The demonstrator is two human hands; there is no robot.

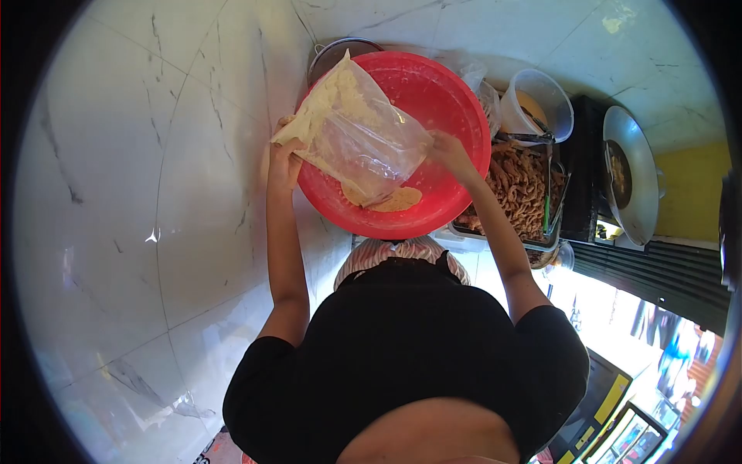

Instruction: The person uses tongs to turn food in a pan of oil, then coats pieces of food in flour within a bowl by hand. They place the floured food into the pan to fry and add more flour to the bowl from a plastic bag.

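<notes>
a clear plastic bag is above a red basin, its long axis slanting from upper left to lower right in the view. the upper-left end, where pale powder is thickest, reaches past the basin's left rim; the clearer lower-right end points across the basin's inside, just above a low heap of the same powder near the rim closest to the person.

the left hand has its fingers closed on the bag's left corner, thumb on the near face and the other fingers partly hidden behind it. the right hand pinches the bag's right corner, fingers drawn together, over the right part of the basin.

right of the basin is a tray of brown strips, with tongs lying along its right side. beyond it are a round tub holding something orange-tan, and, farther right, a wide pan with dark contents. a pale tiled wall stands to the left.
</notes>
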